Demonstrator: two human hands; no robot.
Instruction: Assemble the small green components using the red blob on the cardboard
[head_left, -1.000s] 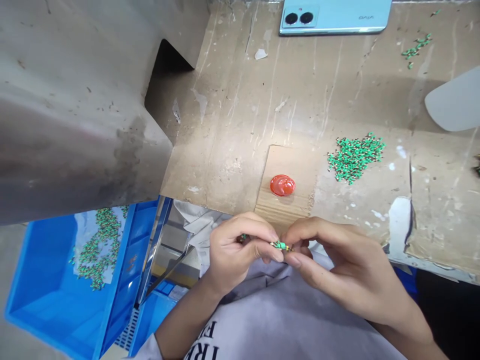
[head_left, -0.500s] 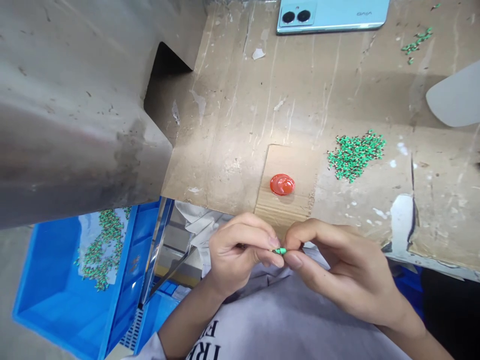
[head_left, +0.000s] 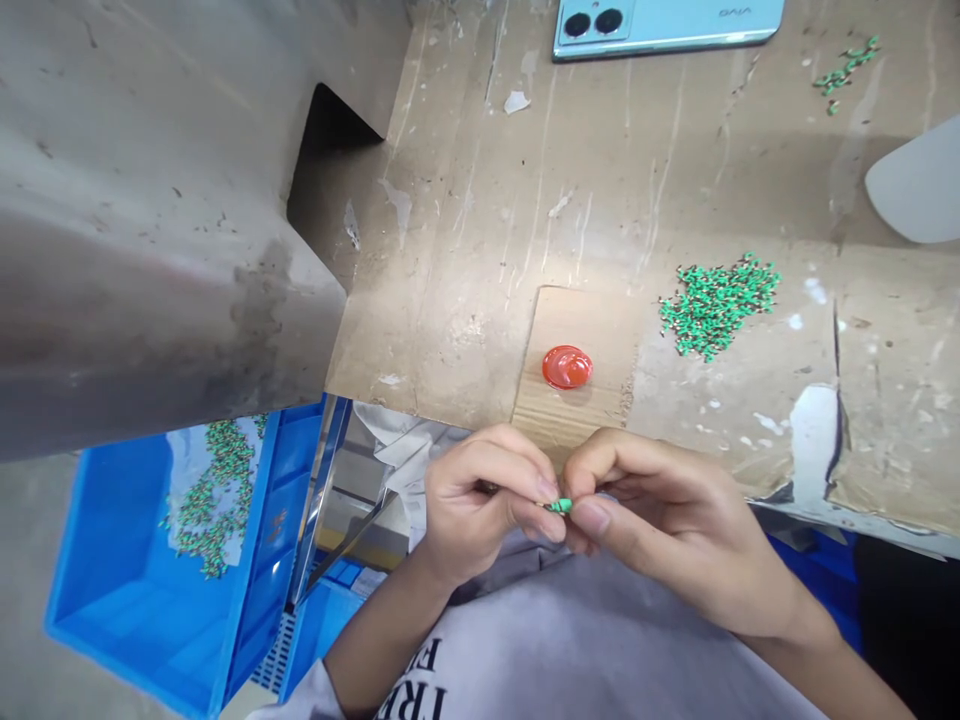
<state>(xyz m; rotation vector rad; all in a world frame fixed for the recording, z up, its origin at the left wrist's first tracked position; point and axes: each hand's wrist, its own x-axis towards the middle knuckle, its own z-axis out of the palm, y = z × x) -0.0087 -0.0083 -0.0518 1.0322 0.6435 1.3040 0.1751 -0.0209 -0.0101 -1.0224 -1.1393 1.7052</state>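
Far left, blue bin on its side of the desk, green-tipped pieces inside. Left hand pinching a small green piece between thumb and fingers, just off the desk's near edge; red dish beyond, on cardboard. Right hand has fingertips at the piece's right end; cannot tell if gripping. Farther right, green pile on desk.

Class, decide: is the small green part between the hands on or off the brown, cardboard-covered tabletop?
Off: the left hand pinches the small green part, with the right hand at its other end.
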